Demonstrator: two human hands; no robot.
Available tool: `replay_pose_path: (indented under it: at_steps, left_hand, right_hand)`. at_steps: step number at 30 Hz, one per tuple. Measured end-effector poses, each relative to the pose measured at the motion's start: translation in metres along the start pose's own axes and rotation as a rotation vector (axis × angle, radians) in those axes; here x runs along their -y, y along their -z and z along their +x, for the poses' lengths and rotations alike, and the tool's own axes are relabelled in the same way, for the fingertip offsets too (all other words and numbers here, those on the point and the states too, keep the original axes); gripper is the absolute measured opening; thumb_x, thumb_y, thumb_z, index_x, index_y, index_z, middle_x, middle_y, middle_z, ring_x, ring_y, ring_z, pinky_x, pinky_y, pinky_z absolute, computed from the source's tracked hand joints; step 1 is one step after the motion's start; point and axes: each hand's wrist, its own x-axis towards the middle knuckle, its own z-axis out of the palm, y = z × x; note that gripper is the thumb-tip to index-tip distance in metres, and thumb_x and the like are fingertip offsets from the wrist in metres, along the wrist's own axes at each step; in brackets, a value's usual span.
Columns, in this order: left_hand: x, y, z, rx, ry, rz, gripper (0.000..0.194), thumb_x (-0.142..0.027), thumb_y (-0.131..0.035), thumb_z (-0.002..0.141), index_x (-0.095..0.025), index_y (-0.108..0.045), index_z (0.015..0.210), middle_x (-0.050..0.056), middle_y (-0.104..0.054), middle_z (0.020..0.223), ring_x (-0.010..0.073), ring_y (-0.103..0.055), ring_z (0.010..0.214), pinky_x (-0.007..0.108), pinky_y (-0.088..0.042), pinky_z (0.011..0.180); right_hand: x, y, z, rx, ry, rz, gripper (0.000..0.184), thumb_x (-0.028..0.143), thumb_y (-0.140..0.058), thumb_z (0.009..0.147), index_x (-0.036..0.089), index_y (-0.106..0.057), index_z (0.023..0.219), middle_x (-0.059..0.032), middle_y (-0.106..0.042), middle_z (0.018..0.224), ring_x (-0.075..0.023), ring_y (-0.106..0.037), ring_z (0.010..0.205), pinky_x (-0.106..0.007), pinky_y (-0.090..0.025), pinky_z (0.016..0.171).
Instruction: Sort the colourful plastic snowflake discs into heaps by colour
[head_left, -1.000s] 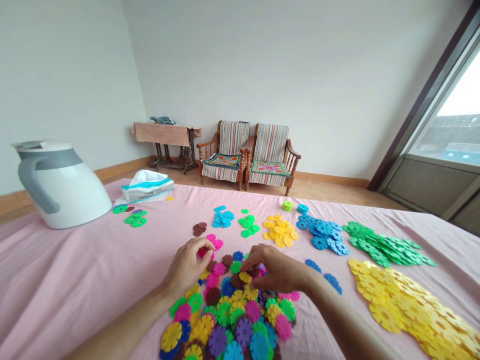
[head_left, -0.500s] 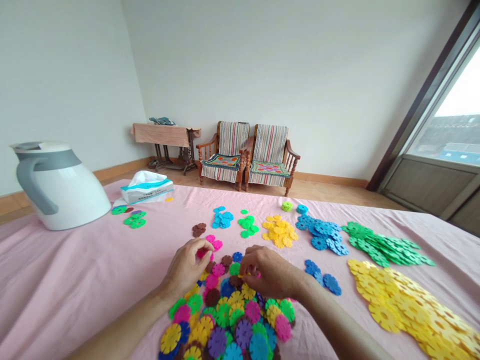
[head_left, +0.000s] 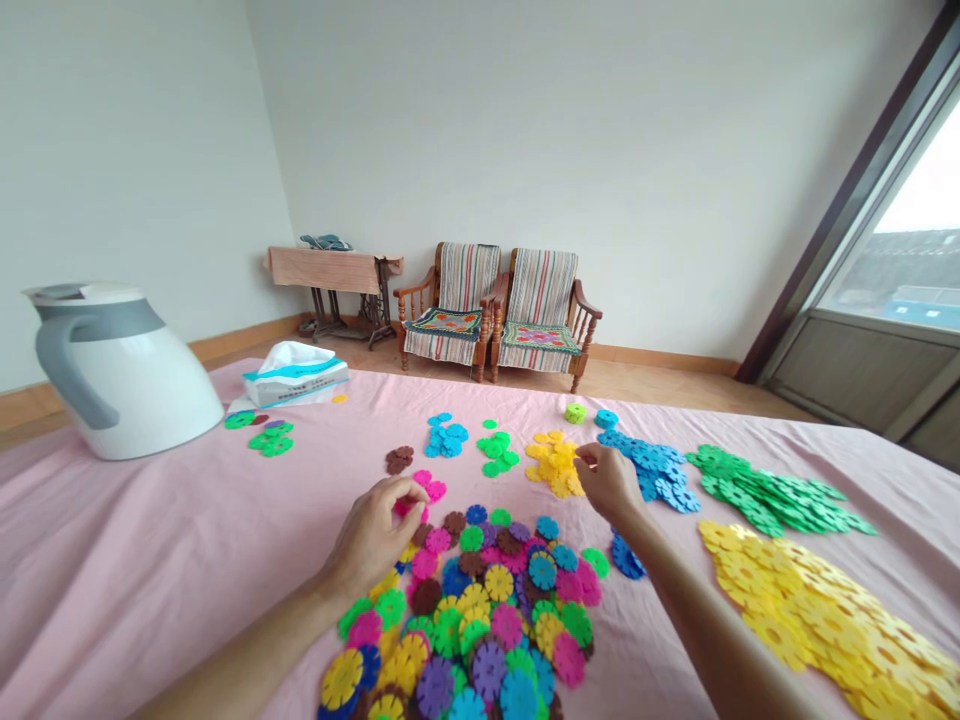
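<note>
My left hand [head_left: 381,530] rests at the upper left edge of a mixed heap of snowflake discs [head_left: 472,620], its thumb and forefinger curled together. Pink shows between these fingers, but I cannot make out whether a disc is held. Just beyond them lie pink discs [head_left: 430,486]. My right hand [head_left: 611,480] hovers with fingers pinched at the right edge of a pile of yellow discs [head_left: 553,462]. Its fingertips are partly hidden, so anything in them is unclear. The right forearm and hand cover part of the blue discs [head_left: 660,468] behind.
Sorted brown discs [head_left: 399,459], light blue discs [head_left: 446,437] and green discs [head_left: 499,453] lie farther back. At right are dark green discs [head_left: 772,490] and a large yellow spread [head_left: 817,600]. A white jug [head_left: 135,375] and tissue box [head_left: 296,378] stand left on the pink cloth [head_left: 247,540].
My right hand has moved from the mixed heap away and to the right, over to the yellow pile, uncovering discs in the heap. The left hand has stayed in place.
</note>
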Motion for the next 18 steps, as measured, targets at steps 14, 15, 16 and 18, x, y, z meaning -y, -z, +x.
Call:
replay_pose_path:
  at_steps: [14, 15, 16, 18]
  left_hand:
    - [-0.002, 0.000, 0.000, 0.007, 0.003, 0.003, 0.011, -0.017, -0.049, 0.076, -0.019, -0.060, 0.078, 0.001, -0.065, 0.081, 0.0156, -0.060, 0.079, 0.026, -0.046, 0.074]
    - [-0.002, 0.000, 0.000, 0.008, 0.005, 0.004, 0.011, -0.017, -0.049, 0.077, -0.019, -0.060, 0.077, 0.001, -0.065, 0.081, 0.0156, -0.060, 0.079, 0.026, -0.046, 0.075]
    - [-0.002, 0.000, 0.000, 0.011, 0.006, 0.005, 0.011, -0.017, -0.049, 0.077, -0.019, -0.060, 0.077, 0.001, -0.065, 0.081, 0.0156, -0.060, 0.079, 0.026, -0.045, 0.075]
    - [-0.002, 0.000, 0.000, 0.017, 0.007, 0.007, 0.011, -0.017, -0.048, 0.077, -0.019, -0.059, 0.078, 0.001, -0.065, 0.081, 0.0157, -0.060, 0.079, 0.026, -0.045, 0.076]
  right_hand:
    - [0.065, 0.027, -0.055, 0.830, 0.648, 0.203, 0.021, 0.020, -0.066, 0.063, 0.018, -0.064, 0.084, 0.0003, -0.062, 0.080, -0.0100, -0.053, 0.068, -0.019, -0.041, 0.058]
    - [0.067, 0.027, -0.057, 0.816, 0.665, 0.182, 0.023, 0.020, -0.068, 0.062, 0.018, -0.063, 0.085, 0.0001, -0.061, 0.081, -0.0102, -0.053, 0.069, -0.020, -0.041, 0.059]
    - [0.068, 0.026, -0.059, 0.801, 0.680, 0.167, 0.025, 0.021, -0.068, 0.061, 0.018, -0.063, 0.085, -0.0001, -0.061, 0.082, -0.0103, -0.052, 0.070, -0.019, -0.040, 0.059]
    - [0.068, 0.022, -0.061, 0.794, 0.700, 0.153, 0.024, 0.021, -0.069, 0.061, 0.017, -0.062, 0.084, 0.0000, -0.059, 0.082, -0.0098, -0.051, 0.069, -0.019, -0.039, 0.057]
